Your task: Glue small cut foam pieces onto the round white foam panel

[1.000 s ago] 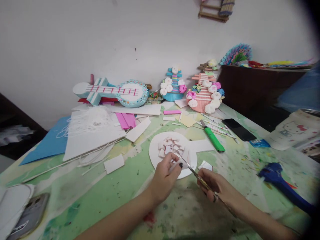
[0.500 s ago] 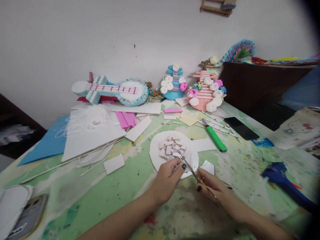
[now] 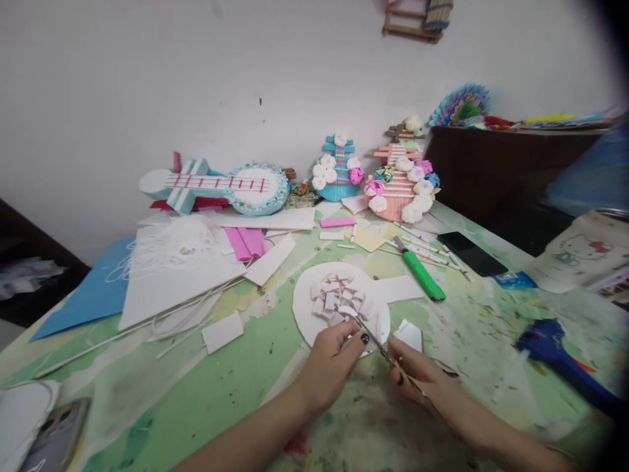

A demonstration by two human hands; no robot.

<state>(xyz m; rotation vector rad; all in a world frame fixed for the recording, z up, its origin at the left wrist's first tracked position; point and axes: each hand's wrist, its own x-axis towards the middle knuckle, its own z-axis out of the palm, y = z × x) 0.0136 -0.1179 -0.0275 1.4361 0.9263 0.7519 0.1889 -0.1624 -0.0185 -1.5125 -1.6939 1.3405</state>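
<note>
My right hand (image 3: 425,380) is closed around the handles of a pair of scissors (image 3: 377,344). The blades point up and left, reaching the fingertips of my left hand (image 3: 327,367). Thumb and fingers of that left hand are pinched together at the blades, and a small white piece seems to be between them, mostly hidden. Both hands are over the near edge of a round white board (image 3: 303,298) with a strip-shaped neck. Small cut white pieces (image 3: 339,295) lie heaped on the board. A white scrap (image 3: 409,334) lies just beyond my right hand.
A green utility knife (image 3: 422,272), several thin sticks and a black phone (image 3: 472,254) lie at the right, with a blue glue gun (image 3: 565,360) nearer. White sheets with string (image 3: 181,242) lie left. Decorated model instruments (image 3: 260,187) stand along the wall; another phone (image 3: 61,432) is front left.
The view has tilted up slightly, so the things on the table sit a little differently in the picture. Both hands keep nearly the same place, with the scissors still at the left fingertips.
</note>
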